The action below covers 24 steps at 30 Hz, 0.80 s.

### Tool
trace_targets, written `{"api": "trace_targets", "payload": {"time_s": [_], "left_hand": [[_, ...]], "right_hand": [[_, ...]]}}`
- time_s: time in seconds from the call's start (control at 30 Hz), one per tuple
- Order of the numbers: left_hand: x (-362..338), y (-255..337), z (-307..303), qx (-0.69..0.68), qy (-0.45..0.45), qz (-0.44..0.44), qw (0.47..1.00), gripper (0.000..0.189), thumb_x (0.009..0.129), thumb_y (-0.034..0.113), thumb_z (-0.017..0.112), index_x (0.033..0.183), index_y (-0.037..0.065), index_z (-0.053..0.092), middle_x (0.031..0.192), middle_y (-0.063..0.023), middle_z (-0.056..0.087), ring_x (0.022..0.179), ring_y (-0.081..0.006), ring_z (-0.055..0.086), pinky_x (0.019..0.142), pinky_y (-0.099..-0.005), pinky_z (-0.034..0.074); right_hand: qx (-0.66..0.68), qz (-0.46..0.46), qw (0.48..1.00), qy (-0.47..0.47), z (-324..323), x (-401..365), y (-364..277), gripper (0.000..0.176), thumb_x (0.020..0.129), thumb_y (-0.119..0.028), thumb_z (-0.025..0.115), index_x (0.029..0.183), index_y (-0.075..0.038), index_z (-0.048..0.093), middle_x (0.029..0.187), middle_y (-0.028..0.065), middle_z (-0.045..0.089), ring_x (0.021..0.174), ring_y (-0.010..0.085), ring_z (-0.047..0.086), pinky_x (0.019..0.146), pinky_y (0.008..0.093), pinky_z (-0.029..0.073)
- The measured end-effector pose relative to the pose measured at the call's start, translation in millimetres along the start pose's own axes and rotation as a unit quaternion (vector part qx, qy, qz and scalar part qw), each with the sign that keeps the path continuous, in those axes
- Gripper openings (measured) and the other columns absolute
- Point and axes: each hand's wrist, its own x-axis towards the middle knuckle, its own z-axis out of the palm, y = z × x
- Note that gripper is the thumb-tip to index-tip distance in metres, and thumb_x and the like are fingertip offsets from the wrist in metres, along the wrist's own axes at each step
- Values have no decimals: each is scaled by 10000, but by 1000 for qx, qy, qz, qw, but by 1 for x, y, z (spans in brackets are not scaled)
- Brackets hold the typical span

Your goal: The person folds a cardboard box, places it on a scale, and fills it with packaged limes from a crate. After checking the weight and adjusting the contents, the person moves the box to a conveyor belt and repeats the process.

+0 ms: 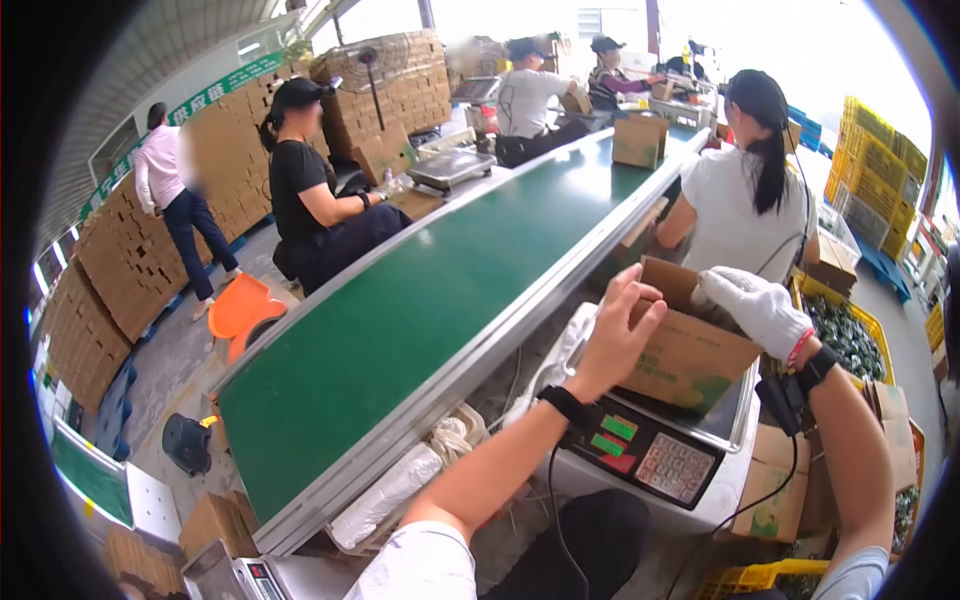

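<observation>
An open cardboard box (690, 362) with green print stands on a digital scale (650, 445), tilted a little in the view. My left hand (620, 330) is bare and rests at the box's near left edge, its fingers bent over the rim. My right hand (755, 310), in a white glove, is at the right side of the box's opening, with its fingertips partly inside and hidden. Whether the glove holds anything cannot be made out.
A green conveyor belt (420, 320) runs away from the lower left, with a box (638, 140) at its far end. Several people work along it, one (750, 190) just ahead. Yellow crates (880, 345) with dark packets stand at right. A cable hangs near my right wrist.
</observation>
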Motion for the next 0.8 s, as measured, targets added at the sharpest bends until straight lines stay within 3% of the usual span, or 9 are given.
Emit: {"api": "trace_targets", "payload": {"time_s": [0.03, 0.1, 0.23, 0.3, 0.43, 0.5, 0.57, 0.67, 0.8], "left_hand": [[-2, -4, 4, 33, 7, 3, 999, 274, 1020, 266, 619, 1185, 47, 631, 1523, -238, 446, 1317, -336, 529, 1027, -355, 429], [-6, -2, 9, 68, 24, 45, 996, 259, 1026, 243, 607, 1194, 46, 612, 1532, -251, 441, 1315, -327, 537, 994, -344, 447], [-14, 7, 3, 60, 14, 36, 997, 253, 1039, 251, 593, 1191, 50, 606, 1510, -252, 473, 1314, -326, 537, 996, -345, 443], [-12, 7, -1, 54, 0, 29, 998, 254, 1037, 257, 604, 1183, 50, 614, 1511, -248, 474, 1315, -326, 537, 993, -343, 443], [-12, 10, -4, 70, -17, 38, 997, 263, 1036, 279, 594, 1159, 46, 600, 1531, -257, 442, 1360, -395, 493, 1082, -408, 414], [-13, 11, -3, 51, -19, 10, 998, 276, 1042, 292, 587, 1168, 47, 602, 1515, -264, 460, 1367, -395, 493, 1093, -411, 404], [-10, 2, -3, 85, -7, 63, 994, 282, 1042, 300, 590, 1176, 52, 605, 1448, -233, 535, 1374, -385, 493, 1111, -418, 389], [-6, 6, -3, 82, -4, 41, 996, 294, 1027, 285, 612, 1213, 59, 608, 1355, -179, 602, 1358, -370, 509, 1109, -421, 395], [8, 1, -9, 50, -32, -12, 998, 431, 967, 364, 681, 1299, 96, 621, 1289, -164, 630, 1235, -323, 578, 1051, -411, 440]], "right_hand": [[0, -6, 1000, 4, -1, 5, 1, 329, 1001, -347, 561, 1226, -151, 699, 1164, 89, 724, 1023, 264, 707, 897, 343, 550], [-300, -111, 945, -70, 3, 5, -7, 414, 1011, -440, 479, 1270, -191, 685, 1155, 117, 723, 1086, 302, 678, 960, 374, 517], [-304, -51, 919, -246, 17, 38, -1, 357, 952, -375, 541, 1219, -236, 733, 1121, 122, 738, 1046, 339, 691, 911, 396, 541], [-434, -207, 838, -260, 36, 72, 46, 305, 911, -304, 582, 1130, -194, 764, 1059, 127, 751, 992, 332, 713, 863, 415, 552], [-450, -168, 846, -232, 42, 74, 34, 242, 869, -276, 615, 996, -165, 788, 1014, 141, 753, 990, 333, 712, 843, 419, 554], [-378, -121, 906, -147, 22, 37, -9, 264, 891, -244, 599, 1077, -171, 772, 1083, 146, 740, 1022, 315, 707, 859, 391, 560], [-325, -276, 903, 38, -14, -1, 3, 306, 961, -196, 540, 1200, -134, 720, 1161, 141, 716, 1047, 310, 690, 876, 352, 562], [-43, -7, 996, 75, -61, -102, -30, 354, 970, -100, 591, 1315, -104, 667, 1244, 24, 694, 1075, 127, 650, 935, 280, 531], [-72, 186, 976, 92, -114, -251, -4, 276, 979, -162, 549, 1186, -47, 690, 1089, 46, 647, 957, 123, 644, 827, 266, 513]]}}
